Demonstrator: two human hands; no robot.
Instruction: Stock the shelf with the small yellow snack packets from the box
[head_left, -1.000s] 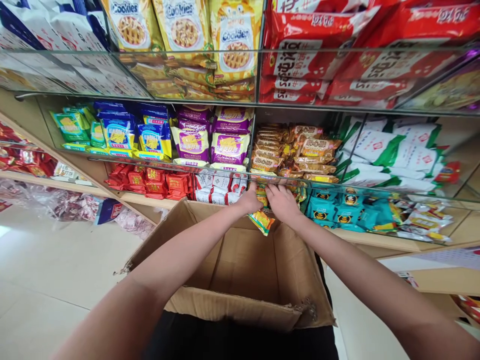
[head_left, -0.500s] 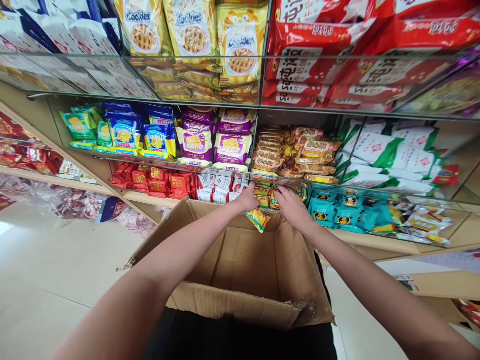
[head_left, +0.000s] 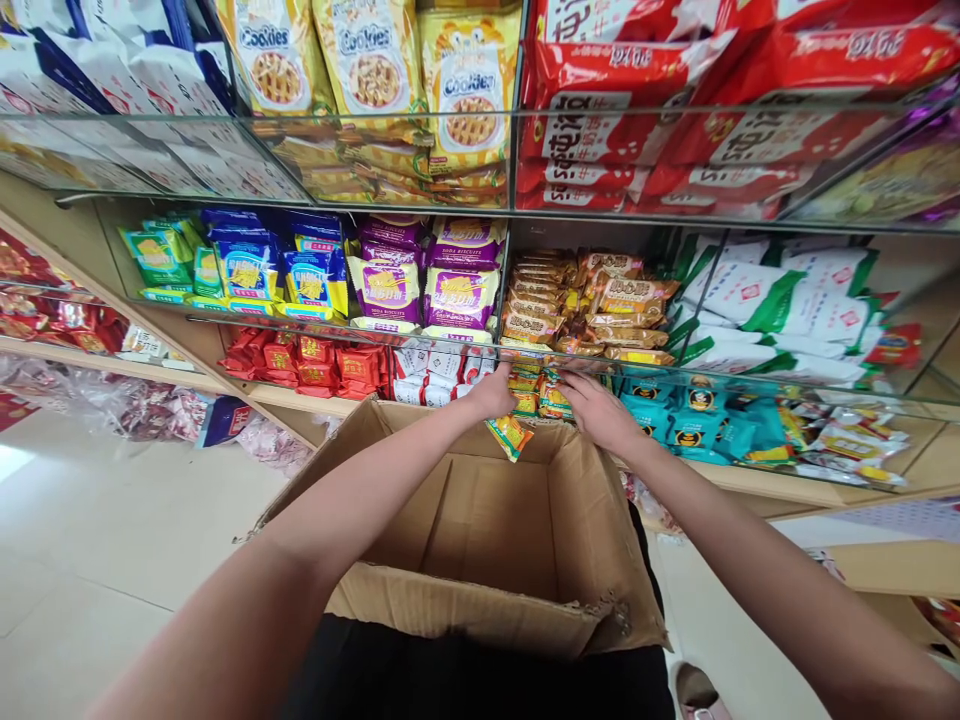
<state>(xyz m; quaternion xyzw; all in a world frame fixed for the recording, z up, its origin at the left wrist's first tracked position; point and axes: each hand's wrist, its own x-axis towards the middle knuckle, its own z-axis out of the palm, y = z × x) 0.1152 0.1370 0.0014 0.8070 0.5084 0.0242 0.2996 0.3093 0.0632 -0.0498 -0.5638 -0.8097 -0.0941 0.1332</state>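
Note:
My left hand [head_left: 491,394] reaches to the lower shelf, its fingers closed and partly hidden. A small green-and-yellow snack packet [head_left: 511,438] hangs from beneath it, over the box's far wall. To the right, my right hand [head_left: 601,415] lies with its fingers stretched out against the shelf's contents. Between the hands stand stacked green-and-orange snack packets [head_left: 553,396], close to the right fingertips. Below both arms is an open cardboard box [head_left: 491,525], its inner bottom bare and its rim worn.
A glass shelf edge [head_left: 450,345] runs just above my hands. Red packets [head_left: 315,365] and white-and-red packets [head_left: 424,375] sit left of them, teal packets [head_left: 690,430] right. Purple biscuit packs [head_left: 461,292] and brown packets [head_left: 622,300] fill the shelf above. A shoe [head_left: 697,690] shows at lower right.
My right hand has shifted slightly right and down, uncovering more of the green-and-orange packets. My left hand and the hanging packet have barely moved. A shoe has come into view.

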